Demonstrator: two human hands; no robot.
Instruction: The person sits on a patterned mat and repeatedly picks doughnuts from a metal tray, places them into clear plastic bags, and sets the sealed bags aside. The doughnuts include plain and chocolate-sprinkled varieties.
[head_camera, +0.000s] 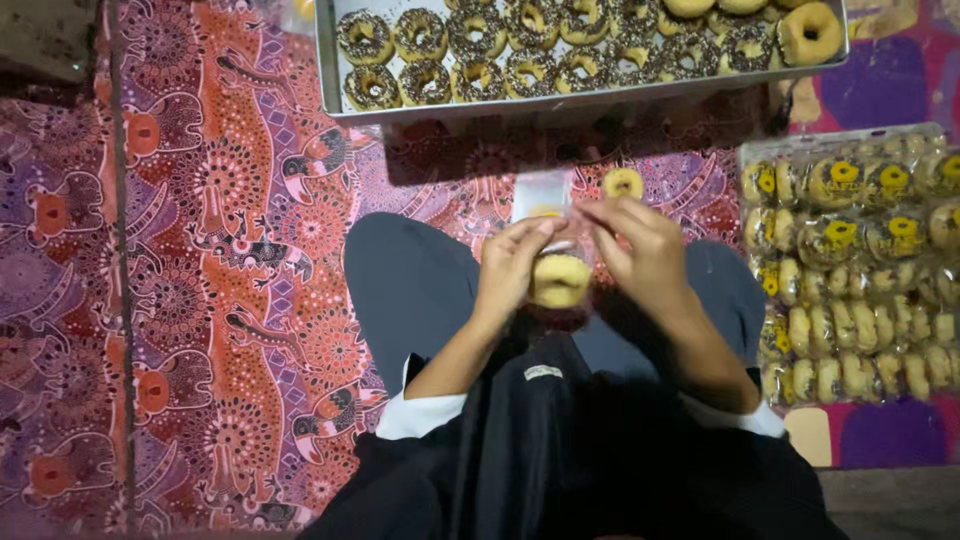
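- The metal tray (330, 70) is cut off by the top edge, so its far rows of doughnuts (470, 50) are seen only in part.
- The stack of packed doughnuts (860, 270) is cut by the right edge, and its full width cannot be told.
- The plain doughnut (558, 280) is partly covered by the left hand (510, 265) and the right hand (640, 250).
- The clear plastic bag (543, 193) is blurred, and its lower part is hidden behind the fingers.
- The small yellow ring (623, 183) on the patterned cloth (220, 250) is too small to be identified.
- The dark object (45, 35) in the top left corner is cut off and cannot be named.
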